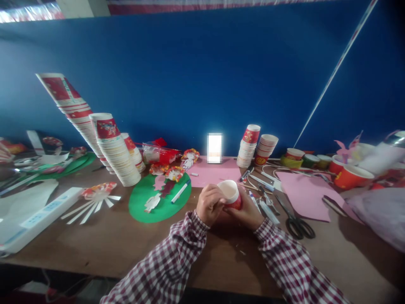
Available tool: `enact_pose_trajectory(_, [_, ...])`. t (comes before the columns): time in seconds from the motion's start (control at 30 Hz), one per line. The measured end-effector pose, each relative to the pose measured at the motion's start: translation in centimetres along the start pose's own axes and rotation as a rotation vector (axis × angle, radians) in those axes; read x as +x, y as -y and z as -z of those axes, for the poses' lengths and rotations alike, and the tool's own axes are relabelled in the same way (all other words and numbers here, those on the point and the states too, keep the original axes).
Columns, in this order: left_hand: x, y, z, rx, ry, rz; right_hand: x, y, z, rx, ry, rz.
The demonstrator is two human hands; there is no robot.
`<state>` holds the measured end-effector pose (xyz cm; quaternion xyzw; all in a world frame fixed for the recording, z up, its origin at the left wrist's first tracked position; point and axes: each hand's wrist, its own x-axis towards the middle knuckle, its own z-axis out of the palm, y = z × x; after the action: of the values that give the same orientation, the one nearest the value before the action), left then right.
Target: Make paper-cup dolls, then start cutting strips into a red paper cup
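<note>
A red and white paper cup [233, 196] is held between my two hands above the brown table, its open mouth tipped up toward me. My right hand [249, 211] wraps round the cup's right side and underside. My left hand [210, 204] is closed, with its fingertips pinched at the cup's left side; whether they grip the cup itself or something small is hidden. Left of my hands lies a green paper oval [139, 207] bearing paper cut-outs and a marker [180, 191]. Black scissors [297, 226] rest to the right of my hands.
Tall cup stacks [115, 154] stand at the left, shorter ones [248, 147] behind my hands. Pink paper [305, 192], pens and red cups [352, 176] are on the right. A power strip [44, 217] and a cut, fanned-out cup [98, 194] lie left. A blue panel [177, 80] rises behind.
</note>
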<state>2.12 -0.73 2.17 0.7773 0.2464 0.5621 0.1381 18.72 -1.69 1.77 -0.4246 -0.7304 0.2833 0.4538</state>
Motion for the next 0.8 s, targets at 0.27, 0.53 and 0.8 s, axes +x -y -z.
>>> enact_pose_trajectory(0.27, [0.4,1.1,-1.8,-0.691,-0.365,0.766,-0.2,0.0,-0.1,0.065,-0.231,0.061])
enact_pose_trajectory(0.53, [-0.1,-0.6,-2.1,-1.333,0.245,1.212,-0.4,0.5,0.5,-0.209,-0.186,0.283])
enact_pose_trajectory(0.8, [0.9,0.2,-0.6,-1.454,-0.037,1.214,-0.8,2.5,0.8,-0.527,-0.01,0.247])
